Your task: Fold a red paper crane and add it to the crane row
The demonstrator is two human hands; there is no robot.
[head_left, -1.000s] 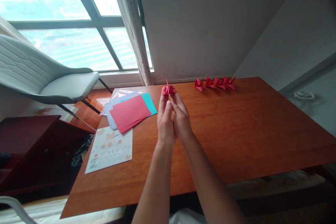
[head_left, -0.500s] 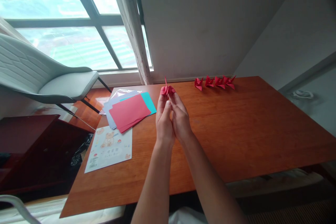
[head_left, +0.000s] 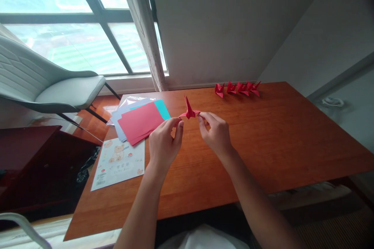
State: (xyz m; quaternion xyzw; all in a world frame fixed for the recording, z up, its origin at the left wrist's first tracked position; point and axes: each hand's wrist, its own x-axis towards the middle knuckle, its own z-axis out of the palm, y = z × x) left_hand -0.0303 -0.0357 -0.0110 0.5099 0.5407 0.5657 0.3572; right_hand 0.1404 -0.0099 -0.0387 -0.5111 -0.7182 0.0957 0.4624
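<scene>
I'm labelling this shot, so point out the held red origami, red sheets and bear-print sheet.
Held red origami (head_left: 189, 114): head view, central body.
Red sheets (head_left: 142, 121): head view, top sheet's middle.
Bear-print sheet (head_left: 120, 162): head view, printed face.

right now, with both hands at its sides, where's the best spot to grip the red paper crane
Probably the upright spike of the red paper crane, pinched lightly from above: it sticks up clear, while the left hand and right hand hold the sides.
</scene>
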